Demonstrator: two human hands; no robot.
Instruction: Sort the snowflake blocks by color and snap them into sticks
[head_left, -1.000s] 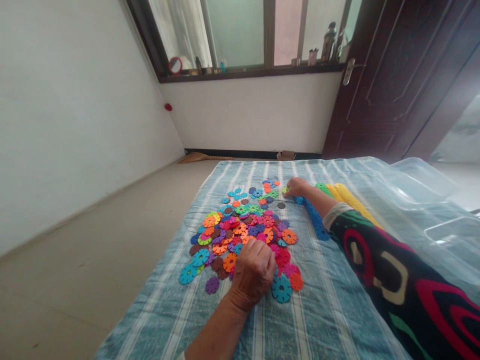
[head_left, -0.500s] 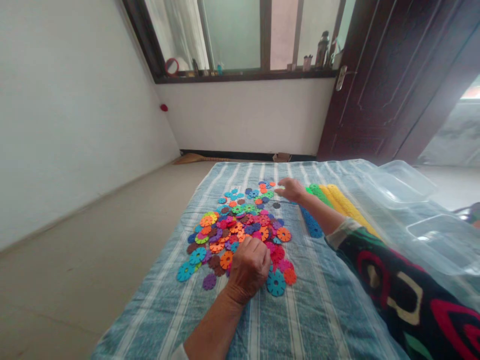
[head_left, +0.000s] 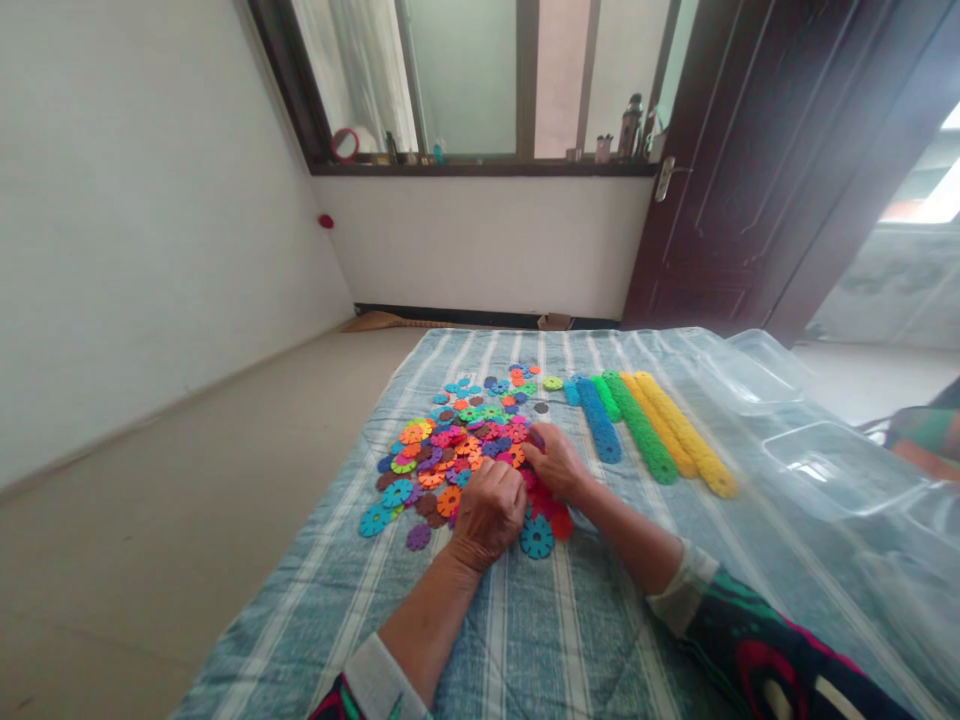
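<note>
A loose pile of notched plastic discs (head_left: 448,500) in many colours lies on a striped cloth. My left hand (head_left: 491,508) rests at the near side of the pile with its fingers curled down; whatever they hold is hidden. Just right of it, my right hand (head_left: 556,462) reaches onto the pile's right side, thumb and forefinger slightly apart, with purple showing between them. A large blue disc (head_left: 537,537) lies below the hands. Farther right lie rows of stacked discs: a blue row (head_left: 600,425), a green row (head_left: 641,430) and yellow rows (head_left: 686,435). A lime disc (head_left: 553,383) lies left of the blue ones.
Clear plastic boxes (head_left: 840,465) stand along the right side of the cloth-covered surface (head_left: 495,640). A dark red door (head_left: 720,180) stands beyond on the right. Small items and a flask (head_left: 631,125) line the window sill at the back.
My right hand has come back from the far right of the pile to its near right side, beside my left hand. The lime disc now shows where it was. The view has shifted slightly.
</note>
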